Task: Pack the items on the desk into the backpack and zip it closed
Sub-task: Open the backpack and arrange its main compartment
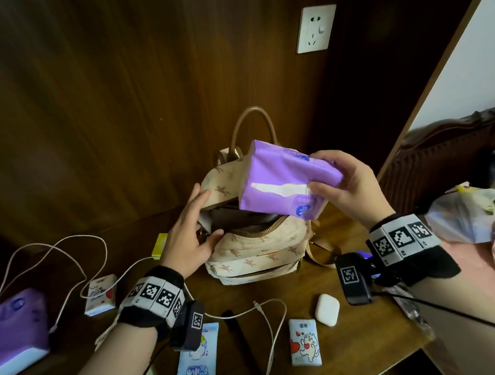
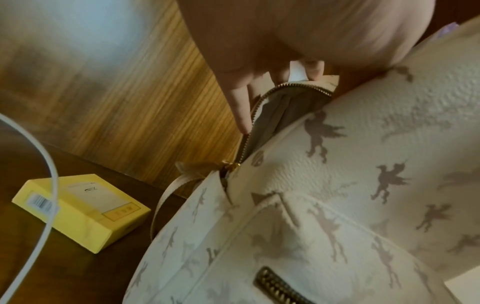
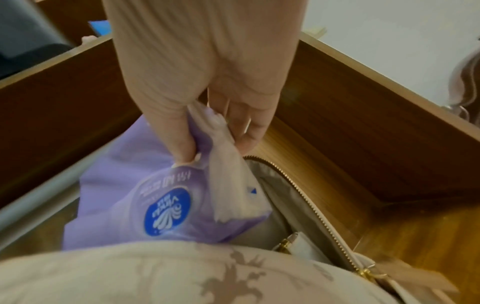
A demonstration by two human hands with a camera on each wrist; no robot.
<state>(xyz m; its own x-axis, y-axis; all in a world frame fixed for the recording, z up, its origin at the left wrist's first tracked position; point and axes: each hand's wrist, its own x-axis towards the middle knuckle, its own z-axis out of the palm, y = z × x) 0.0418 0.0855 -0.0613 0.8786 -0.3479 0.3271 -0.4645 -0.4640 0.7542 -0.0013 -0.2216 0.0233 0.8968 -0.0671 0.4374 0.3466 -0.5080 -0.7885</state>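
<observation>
A cream backpack point(image 1: 255, 244) with a horse print stands on the desk point(image 1: 318, 275), its main zip point(image 3: 311, 205) undone and its mouth gaping. My left hand point(image 1: 206, 216) spreads that mouth, with straight fingers point(image 2: 241, 115) along the back rim and the thumb on the front panel of the backpack point(image 2: 337, 185). My right hand point(image 1: 316, 171) grips one end of a purple tissue pack point(image 1: 283, 182). The pack hangs tilted just above the opening. In the right wrist view my right hand point(image 3: 215, 142) pinches the purple tissue pack point(image 3: 130, 185) over the backpack point(image 3: 155, 273).
On the desk lie a second purple tissue pack point(image 1: 14, 326), a white cable point(image 1: 71, 256), a yellow box point(image 2: 83, 211), three small tissue packets point(image 1: 304, 341), a white earbud case point(image 1: 327, 310) and a black strip point(image 1: 241, 341). A bed with a plastic bag point(image 1: 468, 214) is at right.
</observation>
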